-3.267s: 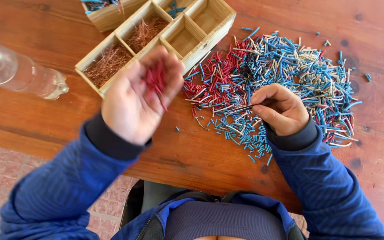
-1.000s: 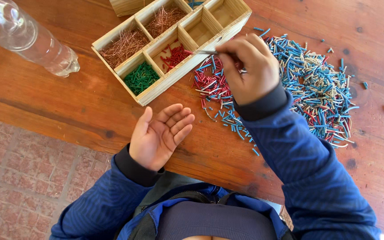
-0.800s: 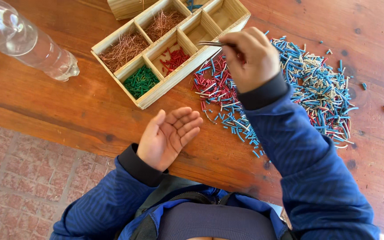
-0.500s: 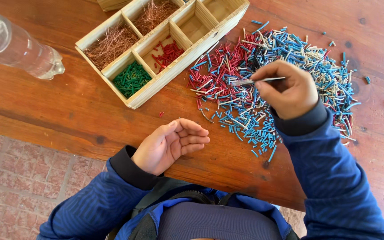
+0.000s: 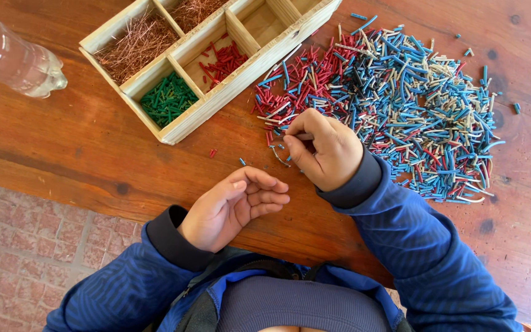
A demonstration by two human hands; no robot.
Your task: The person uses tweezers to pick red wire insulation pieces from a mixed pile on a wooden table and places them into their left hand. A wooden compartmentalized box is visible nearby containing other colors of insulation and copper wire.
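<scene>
- Right hand (image 5: 327,147) — fingers curled, tweezers (image 5: 279,155) pinched at the near edge of the mixed-colour pile (image 5: 394,98).
- Left hand (image 5: 235,206) — held empty, palm up, fingers loosely curled, beside the wooden tray (image 5: 216,101).

We see the pile (image 5: 394,104) of short red, blue, white and dark sticks spread flat on wood. Tweezers (image 5: 279,154), thin metal, lie tilted at its near edge.

Left hand (image 5: 232,206) lies at centre frame, palm up, fingers loosely curled, holding nothing. Right hand (image 5: 324,147) sits just right of and above it, knuckles up, fingertips pinched together. Both forearms wear blue sleeves.
</scene>
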